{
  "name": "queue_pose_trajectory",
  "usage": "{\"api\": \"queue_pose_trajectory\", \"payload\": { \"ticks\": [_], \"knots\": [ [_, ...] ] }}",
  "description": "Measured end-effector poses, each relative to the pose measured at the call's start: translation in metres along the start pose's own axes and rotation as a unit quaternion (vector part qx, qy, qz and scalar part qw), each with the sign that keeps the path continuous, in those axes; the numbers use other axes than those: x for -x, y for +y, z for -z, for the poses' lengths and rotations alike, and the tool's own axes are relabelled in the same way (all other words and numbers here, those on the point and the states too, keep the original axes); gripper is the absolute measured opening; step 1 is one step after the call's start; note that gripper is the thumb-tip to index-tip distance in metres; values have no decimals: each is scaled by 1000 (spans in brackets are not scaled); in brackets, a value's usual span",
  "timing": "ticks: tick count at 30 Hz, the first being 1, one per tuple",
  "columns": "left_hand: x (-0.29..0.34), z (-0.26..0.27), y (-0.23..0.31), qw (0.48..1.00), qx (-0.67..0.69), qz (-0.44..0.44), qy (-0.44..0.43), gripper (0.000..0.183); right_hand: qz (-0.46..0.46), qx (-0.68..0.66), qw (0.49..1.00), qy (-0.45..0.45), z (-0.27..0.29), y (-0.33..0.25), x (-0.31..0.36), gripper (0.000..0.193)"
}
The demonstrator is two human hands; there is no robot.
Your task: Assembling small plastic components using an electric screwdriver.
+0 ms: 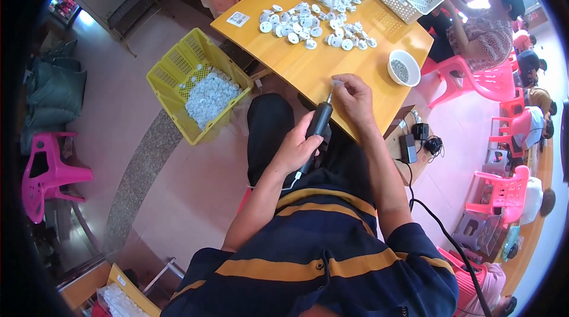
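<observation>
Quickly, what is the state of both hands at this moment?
Left hand: closed around a black corded screwdriver.
Right hand: closed, seemingly pinching a small white piece at the fingertips.

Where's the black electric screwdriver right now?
In the head view, the black electric screwdriver is slightly right of centre, gripped by the left hand and pointing up toward the right hand at the table's near edge.
</observation>
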State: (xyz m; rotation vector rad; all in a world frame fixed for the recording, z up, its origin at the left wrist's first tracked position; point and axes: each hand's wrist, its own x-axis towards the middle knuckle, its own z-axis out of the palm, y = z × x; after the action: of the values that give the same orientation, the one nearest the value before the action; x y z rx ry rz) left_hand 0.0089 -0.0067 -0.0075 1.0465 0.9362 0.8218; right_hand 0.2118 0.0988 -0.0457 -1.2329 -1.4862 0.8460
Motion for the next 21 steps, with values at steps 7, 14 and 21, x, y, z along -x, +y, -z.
{"api": "queue_pose_trajectory", "payload": {
  "ticks": [7, 14, 21],
  "knots": [
    [-1, 0, -2, 1000, 0, -4, 6, 58, 4, 15, 1000, -18, 2, -3, 0, 14],
    [0, 2, 0, 999, 43, 16, -4, 58, 25, 33, 999, -26, 4, -5, 0, 15],
    [1, 6, 5, 986, 155, 52, -37, 55, -10, 0, 999, -42, 4, -4, -2, 15]
  ]
}}
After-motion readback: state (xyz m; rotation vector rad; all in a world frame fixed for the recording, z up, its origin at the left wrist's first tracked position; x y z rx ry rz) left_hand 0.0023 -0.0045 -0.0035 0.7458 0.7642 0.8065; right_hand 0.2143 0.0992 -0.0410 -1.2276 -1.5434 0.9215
